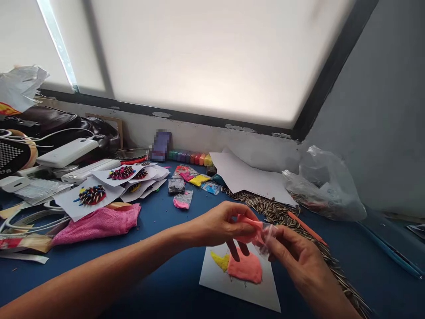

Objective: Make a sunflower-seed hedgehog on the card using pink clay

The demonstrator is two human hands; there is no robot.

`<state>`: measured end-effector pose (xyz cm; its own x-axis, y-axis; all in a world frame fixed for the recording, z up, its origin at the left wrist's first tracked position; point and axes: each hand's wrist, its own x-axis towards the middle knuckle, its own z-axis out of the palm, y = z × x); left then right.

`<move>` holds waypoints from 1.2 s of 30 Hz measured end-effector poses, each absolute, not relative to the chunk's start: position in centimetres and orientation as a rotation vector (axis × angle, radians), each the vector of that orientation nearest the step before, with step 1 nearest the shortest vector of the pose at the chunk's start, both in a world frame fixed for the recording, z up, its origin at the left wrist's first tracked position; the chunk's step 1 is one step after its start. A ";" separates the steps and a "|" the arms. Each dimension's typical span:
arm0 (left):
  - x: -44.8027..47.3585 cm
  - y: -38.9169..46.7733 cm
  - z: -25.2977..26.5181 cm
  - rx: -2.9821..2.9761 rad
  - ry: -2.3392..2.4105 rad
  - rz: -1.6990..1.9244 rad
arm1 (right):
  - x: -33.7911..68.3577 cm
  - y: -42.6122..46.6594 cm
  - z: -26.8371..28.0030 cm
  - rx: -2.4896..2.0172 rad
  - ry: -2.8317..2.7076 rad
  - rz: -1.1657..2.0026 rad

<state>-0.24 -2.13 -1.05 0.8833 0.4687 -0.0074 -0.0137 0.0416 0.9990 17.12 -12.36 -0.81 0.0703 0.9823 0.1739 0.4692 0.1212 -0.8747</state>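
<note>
- A lump of pink clay (249, 226) is held between both hands just above a white sheet of paper (232, 283) on a blue table (172, 212).
- The left hand (222, 225) is pinched closed on the near end of the clay; two fingers hang down over the sheet.
- The right hand (292, 254) is closed on a small clear plastic bag (267, 237), out of which the clay appears to be drawn; how much clay is left inside cannot be told.
- On the sheet, a flat pink clay patch (246, 268) is pressed down, with a smaller yellow patch (221, 260) touching its left side.
- The step in hand is judged to be the freeing of clay from its wrapper. The next move would call for a steady pull, with the bag held back, so that the soft piece is not torn.
- Beyond the sheet, a long heap of striped sunflower seeds (272, 210) is spread loose on the table, with an orange pencil (307, 228) lying on it.
- Right of the seeds, a crumpled clear bag (327, 190) is seen, seemingly with more seeds at its bottom.
- Far behind the sheet, small packets of coloured clay (183, 199) lie about, and a row of coloured pots (191, 157) stands by the wall; what the pots hold cannot be told.
- Left of the sheet, a pink cloth (98, 223) and finished seed pictures (91, 196) on paper are laid.
</note>
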 end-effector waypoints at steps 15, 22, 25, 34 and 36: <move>0.0 -2.1 -1.5 1.303 0.409 0.408 | 18.5 -12.0 -3.0 -1.384 -1.389 0.649; 0.3 -2.3 -2.1 1.294 0.477 0.437 | 18.3 -11.6 -2.4 -1.364 -1.502 0.700; 0.3 -2.4 -2.2 1.312 0.492 0.423 | 18.1 -11.6 -2.4 -1.379 -1.559 0.642; 0.2 -2.7 -2.5 1.384 0.475 0.339 | 17.7 -12.4 -3.1 -1.344 -1.811 0.289; 0.2 -2.7 -2.5 1.365 0.469 0.338 | 17.7 -12.5 -3.1 -1.314 -1.848 0.195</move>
